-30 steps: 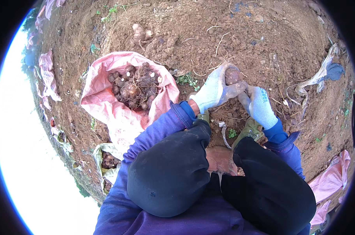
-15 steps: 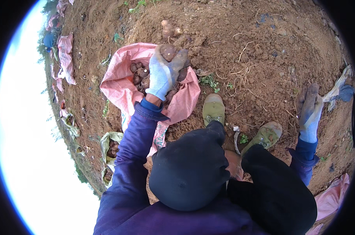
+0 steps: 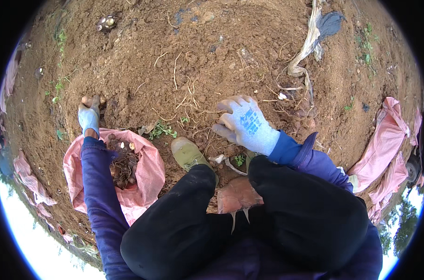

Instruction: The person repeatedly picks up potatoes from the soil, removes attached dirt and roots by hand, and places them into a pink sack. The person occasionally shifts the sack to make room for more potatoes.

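The gloved left hand (image 3: 89, 117) is meeting a knobby tuber (image 3: 85, 100), which is sitting right at its fingertips on the brown soil (image 3: 142, 60); whether those fingers are closing fully round it, I cannot tell. Just behind them, toward the body, a pink sack (image 3: 152, 161) is gaping, with root-tangled tubers (image 3: 125, 163) lying inside. The right hand (image 3: 249, 123) is hovering well apart from the tuber, its fingers half curled, spread and gripping nothing; pale stringy roots (image 3: 189, 99) are lying to the left of them. Gripping well is probably asking for fingers wrapped around the thickest part (the lobes are looking uneven), palm close above, and pressure spread over several fingers, since loose dirt is likely making a pinch at the tips slippery.
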Demonstrator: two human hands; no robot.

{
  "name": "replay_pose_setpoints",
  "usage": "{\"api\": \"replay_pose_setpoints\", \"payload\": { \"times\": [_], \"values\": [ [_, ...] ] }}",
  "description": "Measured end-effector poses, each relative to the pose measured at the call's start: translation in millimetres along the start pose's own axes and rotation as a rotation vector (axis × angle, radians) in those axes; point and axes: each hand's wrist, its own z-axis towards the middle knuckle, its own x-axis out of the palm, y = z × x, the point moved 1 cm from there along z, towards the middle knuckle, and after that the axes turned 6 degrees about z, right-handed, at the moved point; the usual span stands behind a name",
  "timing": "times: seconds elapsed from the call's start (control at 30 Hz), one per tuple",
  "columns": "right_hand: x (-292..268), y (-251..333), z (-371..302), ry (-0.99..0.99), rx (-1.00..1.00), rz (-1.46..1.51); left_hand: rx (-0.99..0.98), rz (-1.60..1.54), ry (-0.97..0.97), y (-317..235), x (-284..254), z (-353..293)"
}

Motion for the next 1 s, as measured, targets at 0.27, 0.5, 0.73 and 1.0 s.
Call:
{"api": "replay_pose_setpoints", "payload": {
  "times": [0.27, 0.5, 0.73, 1.0],
  "values": [
    [-106.2, -68.5, -68.8, -0.208, 0.395, -0.392, 0.016, -0.069, -0.255, -22.1, -82.6, -58.2],
    [-125.3, -91.5, -123.4, -0.265, 0.447, -0.429, -0.049, -0.173, 0.219, 71.1, -181.4, -118.3],
    [-165.2, -111.9, -159.1, -0.33, 0.704, -0.04, 0.121, 0.507, 0.224, 140.4, -187.3, -156.4],
    [-115.3, -123.4, -152.1, -0.199, 0.886, 0.362, 0.324, 0.686, 0.383, 75.1, -204.8, -160.1]
  ]
}}
